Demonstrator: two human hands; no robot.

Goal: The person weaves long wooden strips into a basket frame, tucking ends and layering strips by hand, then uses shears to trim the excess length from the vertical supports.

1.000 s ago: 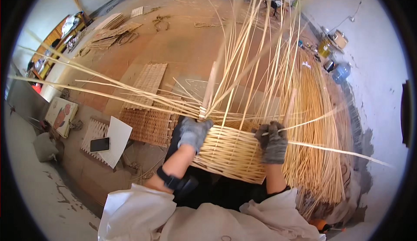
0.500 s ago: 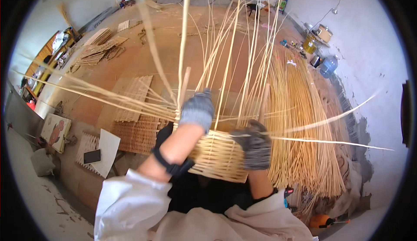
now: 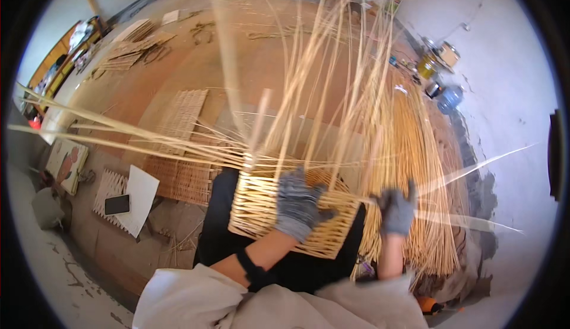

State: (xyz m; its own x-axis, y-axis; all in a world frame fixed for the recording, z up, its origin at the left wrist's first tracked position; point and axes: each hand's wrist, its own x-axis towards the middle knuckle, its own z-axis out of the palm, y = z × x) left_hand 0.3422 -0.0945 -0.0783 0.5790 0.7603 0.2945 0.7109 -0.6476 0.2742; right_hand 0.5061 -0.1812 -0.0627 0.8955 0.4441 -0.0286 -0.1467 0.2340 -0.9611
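One unfinished basket [image 3: 255, 201], with long loose canes fanning up and out to both sides, took up the most room; it sat on the person's lap, over dark cloth. It looked light for its size, springy in the wall and stiffer at the corner stick [image 3: 259, 124]; the dry canes would likely bend readily but might crack if folded sharply. The firmest place to hold seemed to be the tightly woven wall just under the rim, since the free canes above would only flex. Next in size came one heap of canes [image 3: 418, 157] on the right, its rods too many to count. Beyond the lap, to the left, lay two flat woven panels, an upper panel [image 3: 190, 109] and a lower panel [image 3: 178, 177], overlapping. There were two gloved hands: the left grip [image 3: 301, 201] was spread open, palm against the near wall with fingers reaching the rim; the right grip [image 3: 396, 210] was just beyond the basket's right corner, beside a cane, too blurred to tell whether it had closed on it. Smaller still were one white sheet of paper [image 3: 141, 201] and, smallest, one dark phone [image 3: 117, 204] at its left edge.
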